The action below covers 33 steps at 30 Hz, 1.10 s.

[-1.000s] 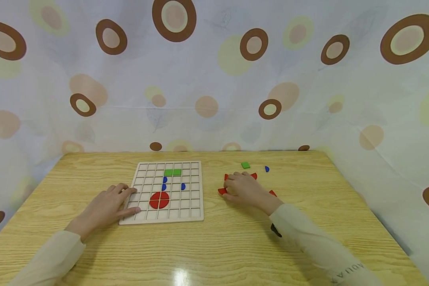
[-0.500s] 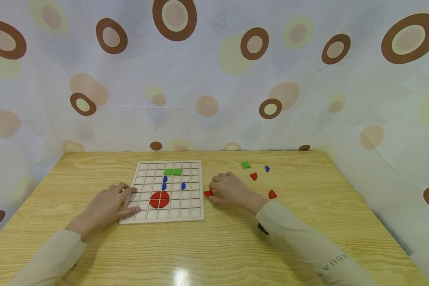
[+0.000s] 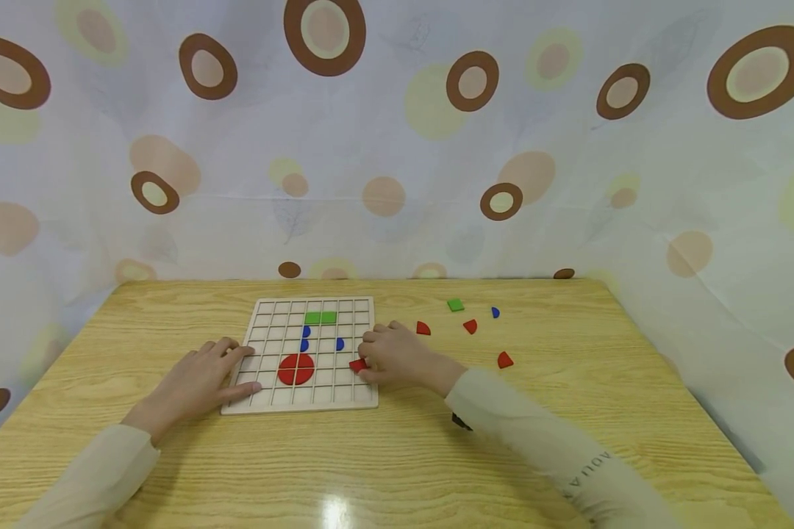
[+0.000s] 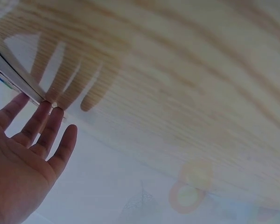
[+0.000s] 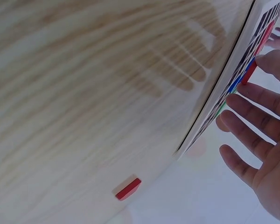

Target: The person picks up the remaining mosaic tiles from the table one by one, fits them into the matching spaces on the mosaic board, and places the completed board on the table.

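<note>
A pale square grid board lies on the table, left of centre. My left hand rests on its left edge, thumb on the grid; in the left wrist view that hand's fingers are nearly straight at the board's side. Over the board's right edge, my right hand pinches a red quarter-circle piece between thumb and forefinger. The right wrist view shows the same red piece at the fingertips. On the grid sit a red disc of quarter pieces, two green squares and several blue half-circles.
Right of the board lie loose pieces: a green square, a blue half-circle, and red quarter-circles, one near the board, another behind, a third farther right. A patterned curtain surrounds the wooden table.
My right hand has moved left from the loose pieces to the board's right edge, carrying a red quarter-circle piece. The left hand has stayed on the board.
</note>
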Each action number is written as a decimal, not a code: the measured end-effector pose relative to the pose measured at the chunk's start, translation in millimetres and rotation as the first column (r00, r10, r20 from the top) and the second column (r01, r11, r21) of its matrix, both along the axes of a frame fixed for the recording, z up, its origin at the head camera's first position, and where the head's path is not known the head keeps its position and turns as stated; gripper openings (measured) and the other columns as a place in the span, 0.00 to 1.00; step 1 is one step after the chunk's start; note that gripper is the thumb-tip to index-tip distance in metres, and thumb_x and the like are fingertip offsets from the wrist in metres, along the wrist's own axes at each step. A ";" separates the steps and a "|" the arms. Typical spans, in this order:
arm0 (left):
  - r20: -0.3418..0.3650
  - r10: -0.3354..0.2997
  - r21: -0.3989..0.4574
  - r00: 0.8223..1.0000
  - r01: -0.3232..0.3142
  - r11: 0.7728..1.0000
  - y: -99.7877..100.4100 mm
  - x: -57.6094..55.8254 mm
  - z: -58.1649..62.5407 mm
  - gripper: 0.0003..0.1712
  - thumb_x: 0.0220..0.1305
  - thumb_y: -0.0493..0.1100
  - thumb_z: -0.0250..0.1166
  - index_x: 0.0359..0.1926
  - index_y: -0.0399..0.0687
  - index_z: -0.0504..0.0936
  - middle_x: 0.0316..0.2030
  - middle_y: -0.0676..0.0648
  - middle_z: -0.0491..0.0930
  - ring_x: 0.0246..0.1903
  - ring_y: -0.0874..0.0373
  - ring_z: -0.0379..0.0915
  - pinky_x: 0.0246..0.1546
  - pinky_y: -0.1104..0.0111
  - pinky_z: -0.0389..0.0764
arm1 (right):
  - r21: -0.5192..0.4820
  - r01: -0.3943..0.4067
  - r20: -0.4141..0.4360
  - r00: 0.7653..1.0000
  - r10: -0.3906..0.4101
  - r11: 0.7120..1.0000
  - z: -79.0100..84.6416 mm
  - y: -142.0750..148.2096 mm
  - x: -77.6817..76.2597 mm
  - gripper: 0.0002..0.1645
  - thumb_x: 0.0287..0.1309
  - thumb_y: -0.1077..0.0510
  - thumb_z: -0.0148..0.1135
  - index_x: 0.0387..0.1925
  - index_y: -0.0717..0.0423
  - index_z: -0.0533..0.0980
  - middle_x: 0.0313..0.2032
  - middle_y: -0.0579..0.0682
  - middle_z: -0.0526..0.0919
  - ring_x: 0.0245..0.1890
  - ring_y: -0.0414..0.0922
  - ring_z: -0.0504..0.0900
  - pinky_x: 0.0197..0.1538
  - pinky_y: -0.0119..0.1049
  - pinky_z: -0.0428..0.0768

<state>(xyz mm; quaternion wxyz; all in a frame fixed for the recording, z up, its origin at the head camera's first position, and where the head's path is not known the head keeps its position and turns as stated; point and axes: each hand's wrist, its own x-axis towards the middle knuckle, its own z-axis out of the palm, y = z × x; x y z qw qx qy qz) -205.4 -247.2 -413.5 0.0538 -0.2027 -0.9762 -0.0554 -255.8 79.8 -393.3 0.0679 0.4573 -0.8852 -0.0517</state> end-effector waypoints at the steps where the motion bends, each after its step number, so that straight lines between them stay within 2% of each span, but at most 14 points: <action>1: 0.002 0.001 -0.001 1.000 -0.001 1.000 0.2 -0.2 0.0 0.40 0.55 0.70 0.54 0.57 0.45 0.72 0.52 0.40 0.71 0.48 0.43 0.69 0.46 0.46 0.71 | 0.007 -0.006 -0.006 1.000 0.006 1.000 0.1 -2.3 0.6 0.15 0.58 0.42 0.53 0.33 0.47 0.76 0.31 0.40 0.75 0.34 0.40 0.71 0.39 0.35 0.68; 17: -0.003 0.005 -0.011 1.000 -0.005 1.000 1.5 0.0 1.8 0.40 0.54 0.70 0.56 0.57 0.45 0.73 0.52 0.39 0.71 0.48 0.42 0.69 0.46 0.46 0.71 | 0.039 -0.058 -0.013 0.998 0.059 0.998 3.5 -33.6 7.1 0.15 0.59 0.40 0.53 0.34 0.45 0.77 0.34 0.39 0.79 0.36 0.38 0.73 0.43 0.33 0.72; 23: -0.009 0.000 -0.008 1.000 -0.001 1.000 1.0 0.4 2.3 0.40 0.54 0.70 0.56 0.56 0.45 0.73 0.51 0.39 0.72 0.48 0.42 0.69 0.45 0.45 0.71 | 0.054 -0.038 -0.007 0.999 0.038 0.998 -0.1 -41.7 8.4 0.15 0.59 0.40 0.53 0.34 0.44 0.77 0.35 0.39 0.79 0.38 0.39 0.74 0.43 0.35 0.73; 33: -0.001 0.002 -0.006 1.000 -0.002 1.000 1.0 -0.5 0.8 0.41 0.53 0.70 0.56 0.56 0.45 0.73 0.51 0.40 0.72 0.48 0.42 0.70 0.46 0.45 0.71 | 0.072 -0.012 -0.057 0.998 0.016 0.997 -3.3 -46.0 10.4 0.18 0.59 0.37 0.50 0.32 0.44 0.76 0.32 0.39 0.78 0.36 0.39 0.73 0.38 0.32 0.70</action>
